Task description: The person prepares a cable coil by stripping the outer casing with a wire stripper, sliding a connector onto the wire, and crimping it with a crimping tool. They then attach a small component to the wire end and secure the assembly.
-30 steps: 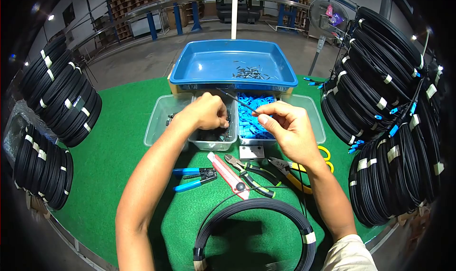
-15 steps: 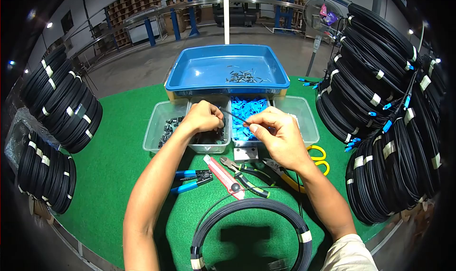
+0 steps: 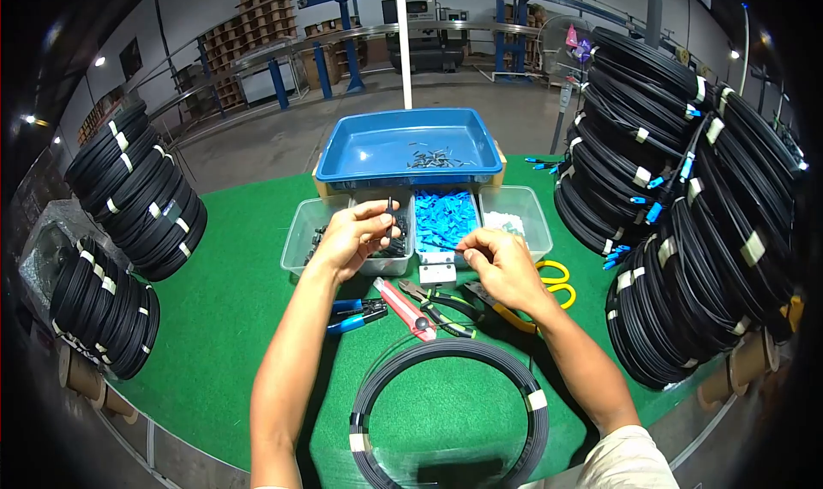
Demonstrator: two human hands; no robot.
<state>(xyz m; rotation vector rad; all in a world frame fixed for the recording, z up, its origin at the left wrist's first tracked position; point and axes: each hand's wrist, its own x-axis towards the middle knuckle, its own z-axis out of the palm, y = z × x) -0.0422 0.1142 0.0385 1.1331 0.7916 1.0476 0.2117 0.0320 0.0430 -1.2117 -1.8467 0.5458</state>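
My left hand (image 3: 353,239) pinches a small slim black part (image 3: 390,218), held upright in front of the clear bins. Between the fingertips of my right hand (image 3: 504,270) is the end of a thin black cable (image 3: 441,247), which points left above the blue connector parts (image 3: 444,219). Part and cable end are apart. Below the hands lies a coil of black cable (image 3: 447,348) with pale tape wraps. A small metal block (image 3: 437,272) stands under the cable end.
Blue-handled strippers (image 3: 351,319), a red cutter knife (image 3: 401,306), side cutters (image 3: 446,305) and yellow-handled scissors (image 3: 557,275) lie on the green mat. A blue tray (image 3: 386,133) with black bits stands behind. Stacked cable coils (image 3: 634,138) rise on both sides.
My hands have drawn apart; my left hand has turned, showing the black part upright. My right hand is slightly lower with the cable. The camera view has shifted.
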